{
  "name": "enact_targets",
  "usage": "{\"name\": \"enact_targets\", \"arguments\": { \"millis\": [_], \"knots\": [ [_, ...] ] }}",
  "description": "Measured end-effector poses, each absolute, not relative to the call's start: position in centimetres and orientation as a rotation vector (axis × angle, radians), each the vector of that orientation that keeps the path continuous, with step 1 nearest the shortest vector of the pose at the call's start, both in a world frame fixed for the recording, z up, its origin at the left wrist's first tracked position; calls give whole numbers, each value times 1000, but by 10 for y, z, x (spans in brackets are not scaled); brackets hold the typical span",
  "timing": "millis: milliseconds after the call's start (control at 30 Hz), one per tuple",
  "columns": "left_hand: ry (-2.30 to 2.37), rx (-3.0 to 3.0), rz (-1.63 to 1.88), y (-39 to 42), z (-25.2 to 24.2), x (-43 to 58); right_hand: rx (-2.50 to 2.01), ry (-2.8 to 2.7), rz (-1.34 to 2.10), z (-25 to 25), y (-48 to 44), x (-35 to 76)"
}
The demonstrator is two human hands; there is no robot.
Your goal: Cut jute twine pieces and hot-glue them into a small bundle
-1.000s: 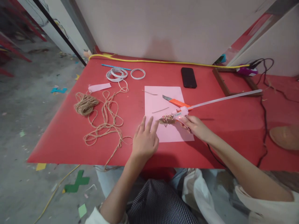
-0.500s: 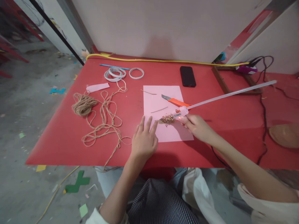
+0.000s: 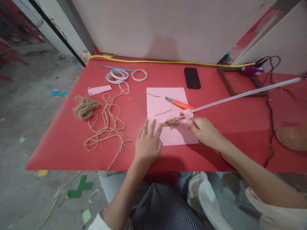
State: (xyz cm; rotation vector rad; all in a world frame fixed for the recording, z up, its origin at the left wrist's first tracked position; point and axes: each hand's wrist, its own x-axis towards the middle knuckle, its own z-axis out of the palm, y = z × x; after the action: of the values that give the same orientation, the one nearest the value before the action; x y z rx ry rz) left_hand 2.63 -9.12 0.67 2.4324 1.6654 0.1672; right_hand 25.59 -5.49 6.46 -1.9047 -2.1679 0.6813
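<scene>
As seen from the head-worn camera, left to right across a flat red tabletop [image 3: 59, 150]: a coiled hank of tan jute twine [image 3: 85, 108] near the left edge, with long loose loops of the same twine [image 3: 107, 127] trailing rightward and over the front edge. Above the hank, a narrow pink paper strip [image 3: 99, 90]. Further back, a thin blue stick [image 3: 115, 68], a stack of white tape rings [image 3: 117, 76] and, just beside it, a single white ring [image 3: 139, 75]. Along the rear edge, a yellow cable [image 3: 153, 61].

At centre, a flat rectangular pink paper sheet [image 3: 155, 105]. Left hand [image 3: 148, 143]: palm down at the sheet's near edge, fingers spread, fingertips on the paper, index finger just beside the bundle. Small bundle of tan fibres with gold flecks [image 3: 172, 122]: lying on the sheet's right half. Orange-handled utility knife [image 3: 181, 104]: on the sheet, blade exposed, pointing left. Beyond the sheet, a black smartphone [image 3: 192, 78].

Right hand [image 3: 203, 131]: fingers close together, curled around a pink hot-glue pen [image 3: 188, 114], red light lit, nozzle at the bundle's right end; contact not distinguishable. From the pen's rear, a long clear glue stick [image 3: 247, 94] rising rightward over a dark wooden frame [image 3: 225, 80]. Far right, a purple device [image 3: 255, 70], a dark cable [image 3: 271, 127] and a tan rounded object [image 3: 292, 138].
</scene>
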Motion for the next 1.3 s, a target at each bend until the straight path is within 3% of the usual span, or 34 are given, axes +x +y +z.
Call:
{"name": "enact_targets", "arguments": {
  "millis": [967, 1167, 1300],
  "knots": [
    [1662, 2422, 143, -92, 9, 26, -2123, -2499, 326, 94, -58, 249],
    [1665, 2435, 159, -91, 8, 26, -2097, -2459, 371, 94, -59, 254],
    [1662, 2438, 176, -91, 8, 25, -2000, -2302, 583, 86, -57, 268]
  ]
}}
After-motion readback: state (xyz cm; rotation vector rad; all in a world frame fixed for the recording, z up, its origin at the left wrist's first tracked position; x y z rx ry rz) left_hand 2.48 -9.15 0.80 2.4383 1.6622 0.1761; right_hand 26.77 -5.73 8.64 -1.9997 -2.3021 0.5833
